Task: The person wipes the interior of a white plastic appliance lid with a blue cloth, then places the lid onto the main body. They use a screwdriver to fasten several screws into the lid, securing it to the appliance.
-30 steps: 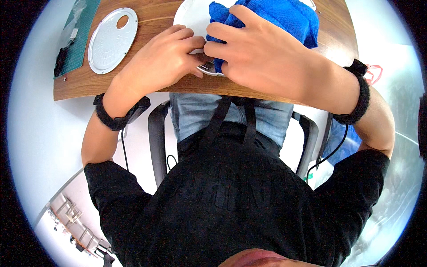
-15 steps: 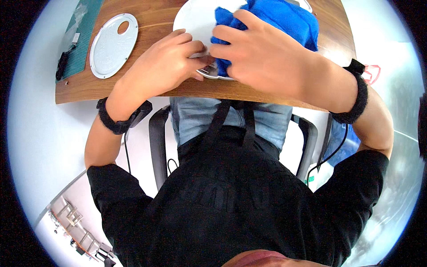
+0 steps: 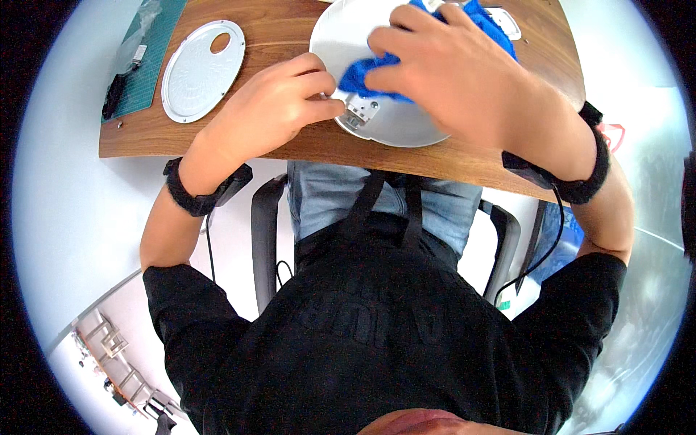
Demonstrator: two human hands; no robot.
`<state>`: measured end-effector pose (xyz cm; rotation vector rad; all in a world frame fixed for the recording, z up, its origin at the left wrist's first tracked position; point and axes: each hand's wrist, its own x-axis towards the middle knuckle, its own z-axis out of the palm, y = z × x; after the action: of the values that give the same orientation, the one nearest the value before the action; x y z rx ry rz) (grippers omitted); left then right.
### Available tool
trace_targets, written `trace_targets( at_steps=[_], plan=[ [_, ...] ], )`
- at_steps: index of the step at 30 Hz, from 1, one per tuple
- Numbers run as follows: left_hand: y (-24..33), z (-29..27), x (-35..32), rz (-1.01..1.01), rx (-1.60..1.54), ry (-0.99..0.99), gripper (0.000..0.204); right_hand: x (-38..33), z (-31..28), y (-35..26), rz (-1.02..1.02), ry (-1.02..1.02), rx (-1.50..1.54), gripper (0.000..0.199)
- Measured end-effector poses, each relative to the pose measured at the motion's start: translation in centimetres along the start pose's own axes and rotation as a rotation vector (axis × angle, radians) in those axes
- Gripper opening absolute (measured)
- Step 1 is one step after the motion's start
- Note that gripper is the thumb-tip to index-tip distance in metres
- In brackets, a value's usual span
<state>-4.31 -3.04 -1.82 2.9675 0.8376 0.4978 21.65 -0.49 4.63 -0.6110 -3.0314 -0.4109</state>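
Note:
A shallow white round housing (image 3: 409, 125) rests near the table's front edge, with a small metal-and-white fitting (image 3: 361, 112) inside its near left part. My left hand (image 3: 290, 98) is at the housing's left rim, fingers curled and fingertips closed on the edge beside the fitting. Over the housing, my right hand (image 3: 453, 69) grips a crumpled blue cloth (image 3: 371, 76), its fingers bent into the fabric. Part of the cloth lies against the housing's inner surface; the rest is hidden behind my right hand.
To the left lies a white oval plate (image 3: 194, 81) with a round hole. Beyond it, a green cutting mat (image 3: 161, 51) carries clear plastic film (image 3: 143, 29) and a black item (image 3: 122, 93). A small white frame-like part (image 3: 507, 23) sits at the far right. A cable (image 3: 554, 235) hangs from my right wrist strap.
My right hand has drawn the cloth up and away from the near rim, uncovering the fitting and the housing's near part. My left hand stays at the left rim. The whole view has shifted slightly.

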Motion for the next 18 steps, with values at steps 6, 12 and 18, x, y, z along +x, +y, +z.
trace_targets(
  at_steps=[6, 12, 18],
  plan=[
    [0.0, 0.2, 0.3, -0.035, -0.037, -0.012, 0.027, 2.9, 3.6, -1.1, -0.03, 0.051, -0.112, 0.013],
    [-0.2, 0.0, 0.0, -0.04, -0.058, -0.055, 0.028, 3.7, 3.1, 0.3, 0.037, -0.023, -0.13, 0.018],
    [-0.2, 0.0, 0.3, -0.023, -0.081, -0.069, 0.029, 4.2, 2.2, 1.1, 0.038, -0.086, -0.173, 0.022]
  ],
)
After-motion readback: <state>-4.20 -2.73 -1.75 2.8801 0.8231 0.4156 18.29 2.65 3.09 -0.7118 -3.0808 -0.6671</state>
